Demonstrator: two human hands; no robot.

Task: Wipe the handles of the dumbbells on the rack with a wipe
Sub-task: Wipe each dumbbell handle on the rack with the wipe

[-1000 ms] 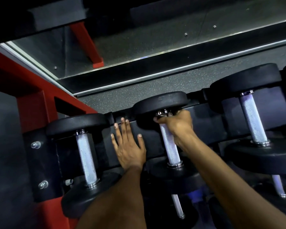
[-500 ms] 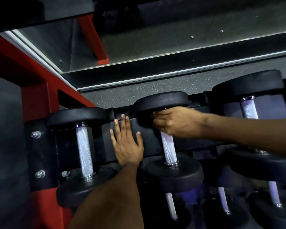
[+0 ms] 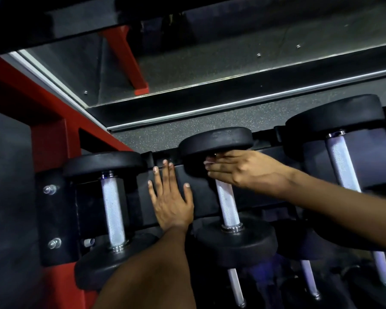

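Three dumbbells are seen side by side on the top tier of a rack [image 3: 201, 197]: the left dumbbell [image 3: 113, 210], the middle dumbbell [image 3: 228, 206] and the right dumbbell [image 3: 343, 166]. The left hand [image 3: 171, 202] is laid flat on the rack between the left and middle dumbbells. The right hand [image 3: 239, 169] is placed at the far end of the middle dumbbell's handle, just below its far head. More dumbbells [image 3: 308, 277] are stored on a lower tier beneath. A mirror [image 3: 210, 56] is set behind the rack.
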